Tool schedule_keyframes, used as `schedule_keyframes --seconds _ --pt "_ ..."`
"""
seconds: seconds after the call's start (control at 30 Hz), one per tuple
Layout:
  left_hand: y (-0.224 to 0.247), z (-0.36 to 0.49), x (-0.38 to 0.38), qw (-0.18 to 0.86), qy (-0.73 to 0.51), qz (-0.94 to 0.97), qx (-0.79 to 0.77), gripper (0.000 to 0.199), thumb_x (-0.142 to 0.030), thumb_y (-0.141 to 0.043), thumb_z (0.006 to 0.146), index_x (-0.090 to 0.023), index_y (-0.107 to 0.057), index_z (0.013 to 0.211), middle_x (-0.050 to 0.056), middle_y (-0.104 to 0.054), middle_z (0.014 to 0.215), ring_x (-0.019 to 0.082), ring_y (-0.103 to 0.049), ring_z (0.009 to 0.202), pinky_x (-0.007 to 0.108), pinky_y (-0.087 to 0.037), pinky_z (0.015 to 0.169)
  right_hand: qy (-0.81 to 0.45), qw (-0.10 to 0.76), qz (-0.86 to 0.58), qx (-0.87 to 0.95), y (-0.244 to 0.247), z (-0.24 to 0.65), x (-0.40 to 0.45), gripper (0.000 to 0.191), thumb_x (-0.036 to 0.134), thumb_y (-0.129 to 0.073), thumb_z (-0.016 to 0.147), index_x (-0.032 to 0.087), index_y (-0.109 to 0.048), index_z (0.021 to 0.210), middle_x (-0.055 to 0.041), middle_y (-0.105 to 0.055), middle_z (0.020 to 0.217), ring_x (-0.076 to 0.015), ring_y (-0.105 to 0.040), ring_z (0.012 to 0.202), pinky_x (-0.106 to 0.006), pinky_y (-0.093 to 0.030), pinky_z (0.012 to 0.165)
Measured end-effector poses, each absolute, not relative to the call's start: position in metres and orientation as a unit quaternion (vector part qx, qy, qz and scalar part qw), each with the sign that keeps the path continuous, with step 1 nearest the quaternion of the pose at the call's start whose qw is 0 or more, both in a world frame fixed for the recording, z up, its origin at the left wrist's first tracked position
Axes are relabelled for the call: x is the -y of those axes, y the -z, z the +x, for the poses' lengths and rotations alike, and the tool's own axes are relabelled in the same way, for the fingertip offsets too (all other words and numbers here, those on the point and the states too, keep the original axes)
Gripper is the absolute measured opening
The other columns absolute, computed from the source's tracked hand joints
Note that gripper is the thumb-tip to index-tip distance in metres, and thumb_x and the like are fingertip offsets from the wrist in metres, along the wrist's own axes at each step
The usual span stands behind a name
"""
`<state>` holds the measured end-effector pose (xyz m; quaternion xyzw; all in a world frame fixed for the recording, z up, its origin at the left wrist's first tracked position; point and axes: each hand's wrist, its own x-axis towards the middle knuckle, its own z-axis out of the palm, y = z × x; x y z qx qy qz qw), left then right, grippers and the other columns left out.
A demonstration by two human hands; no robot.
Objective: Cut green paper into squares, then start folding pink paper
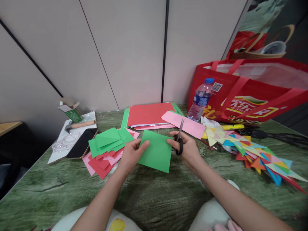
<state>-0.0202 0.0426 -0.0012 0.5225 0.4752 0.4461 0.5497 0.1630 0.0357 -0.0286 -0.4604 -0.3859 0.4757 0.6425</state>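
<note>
White clothes (72, 221) with a yellow spot are seen closest, below the person's two arms. Above the green table (163, 205), one square of green paper (155, 154) is held up between the hands. Its left side is pinched by the thumb and fingers of the left hand (133, 152). Black scissors (181, 149) are gripped in the right hand (190, 150), with the blades pointed up, and the right edge of the paper is touched by the right thumb. To the left, green cards (110, 141) are piled on red and pink cards (103, 165). Past them, a phone (83, 144), a loop of beads (66, 141) and a hammer (83, 124) are seen on a white board (54, 157). At its back end a little box (73, 114) is stood with its flaps up; what is inside cannot be told. To the right, a big red bag (214, 81) is left wide at the top, but its inside is mostly hidden. A clear bottle (201, 99) with a blue cap is stood in front of it. Behind the bag, a clear tub (274, 48) is held in a basket (260, 56). Bright folded papers (260, 154) are heaped in front of the bag.
</note>
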Motion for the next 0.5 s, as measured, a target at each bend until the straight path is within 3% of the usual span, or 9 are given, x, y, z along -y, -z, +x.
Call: schedule_keyframes --seconds 0.17,0.33,0.43,0.5 --pt "-0.005 -0.016 -0.042 0.622 -0.477 0.473 -0.402 0.037 -0.047 -0.054 0.071 -0.014 -0.061 0.086 0.004 -0.063 0.065 0.013 -0.055 0.049 0.026 -0.044 0.046 -0.539 0.678 -0.429 0.256 0.028 0.163 -0.036 0.038 0.025 -0.079 0.047 0.020 -0.057 0.079 0.0078 -0.050 0.057 -0.0074 -0.045 0.048 -0.020 -0.036 0.044" --pt "0.003 -0.003 -0.027 0.511 -0.378 0.643 -0.427 0.036 -0.033 -0.068 0.061 -0.017 -0.060 0.092 0.007 -0.066 0.083 0.018 -0.059 0.071 0.027 -0.049 0.059 -0.616 0.672 -0.373 0.173 0.022 0.152 -0.027 0.041 0.019 -0.078 0.047 0.020 -0.055 0.081 0.0038 -0.059 0.068 -0.0125 -0.056 0.060 -0.030 -0.048 0.060" --pt "0.005 0.003 -0.018 0.486 -0.397 0.645 -0.436 0.035 -0.033 -0.068 0.061 -0.017 -0.062 0.092 0.008 -0.066 0.088 0.018 -0.060 0.077 0.028 -0.048 0.067 -0.610 0.664 -0.384 0.198 0.019 0.140 -0.018 0.042 0.021 -0.078 0.048 0.020 -0.056 0.083 0.0048 -0.056 0.066 -0.0114 -0.054 0.057 -0.028 -0.046 0.058" --pt "0.003 0.004 -0.015 0.477 -0.425 0.615 -0.461 0.027 -0.035 -0.065 0.064 -0.017 -0.063 0.085 0.007 -0.067 0.082 0.017 -0.060 0.071 0.026 -0.048 0.062 -0.591 0.662 -0.394 0.237 0.020 0.133 -0.013 0.041 0.022 -0.078 0.048 0.019 -0.056 0.083 0.0055 -0.053 0.065 -0.0100 -0.053 0.058 -0.025 -0.045 0.058"
